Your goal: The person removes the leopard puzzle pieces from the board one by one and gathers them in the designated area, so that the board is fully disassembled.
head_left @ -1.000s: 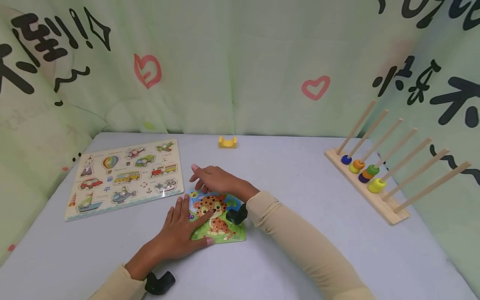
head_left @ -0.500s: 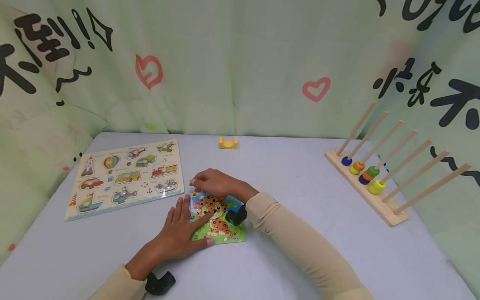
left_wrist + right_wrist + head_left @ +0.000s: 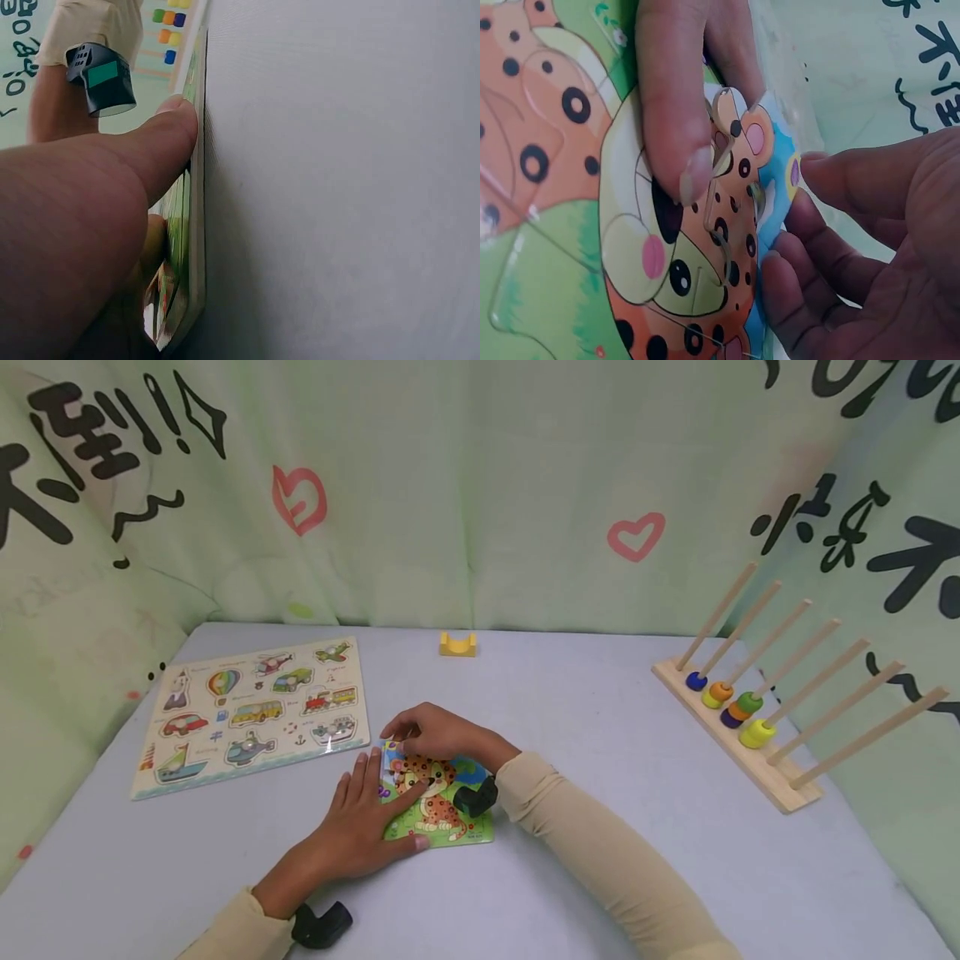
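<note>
A leopard jigsaw puzzle (image 3: 438, 814) in a thin tray lies in front of me. My left hand (image 3: 348, 831) rests on its left side with fingers spread, the index finger across the leopard's face. In the left wrist view the left thumb (image 3: 176, 124) lies along the puzzle's near edge. My right hand (image 3: 444, 732) is bent over the top left corner. Its thumb and fingers pinch the corner jigsaw piece (image 3: 781, 169), which bears an ear and blue sky. The piece is tilted up out of the picture in the right wrist view.
A vehicle puzzle board (image 3: 251, 714) lies at the left. At the back stands a small yellow notched block (image 3: 457, 645). On the right, a wooden peg rack (image 3: 731, 739) holds coloured beads. A printed curtain (image 3: 465, 527) encloses the table.
My right hand has lowered to the puzzle's top left corner, its fingers curling, and has taken hold of the corner piece and raised it. The left hand stays put.
</note>
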Action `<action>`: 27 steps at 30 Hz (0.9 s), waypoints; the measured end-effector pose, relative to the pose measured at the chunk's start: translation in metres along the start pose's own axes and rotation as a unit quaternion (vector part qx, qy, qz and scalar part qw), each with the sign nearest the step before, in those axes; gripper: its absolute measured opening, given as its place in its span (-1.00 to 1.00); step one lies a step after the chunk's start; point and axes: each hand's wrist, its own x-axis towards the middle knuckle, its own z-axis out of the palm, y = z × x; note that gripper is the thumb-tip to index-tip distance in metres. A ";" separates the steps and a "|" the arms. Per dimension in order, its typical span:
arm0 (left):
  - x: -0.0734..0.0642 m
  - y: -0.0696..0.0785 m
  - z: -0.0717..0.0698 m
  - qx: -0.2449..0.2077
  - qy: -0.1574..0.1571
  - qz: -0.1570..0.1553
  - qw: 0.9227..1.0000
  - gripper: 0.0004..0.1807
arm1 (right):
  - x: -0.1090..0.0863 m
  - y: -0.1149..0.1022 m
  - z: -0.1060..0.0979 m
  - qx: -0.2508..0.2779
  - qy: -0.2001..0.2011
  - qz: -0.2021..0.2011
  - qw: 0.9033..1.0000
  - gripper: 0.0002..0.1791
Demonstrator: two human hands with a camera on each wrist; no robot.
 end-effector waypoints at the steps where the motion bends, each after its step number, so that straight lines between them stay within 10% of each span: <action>1: 0.000 0.000 0.000 0.000 0.001 0.002 1.000 -0.20 | 0.000 0.000 0.000 0.005 0.001 -0.001 1.000 -0.67; 27: -0.002 0.001 -0.003 0.005 0.003 0.006 1.000 -0.20 | -0.004 0.013 -0.001 0.087 0.004 -0.010 0.996 -0.76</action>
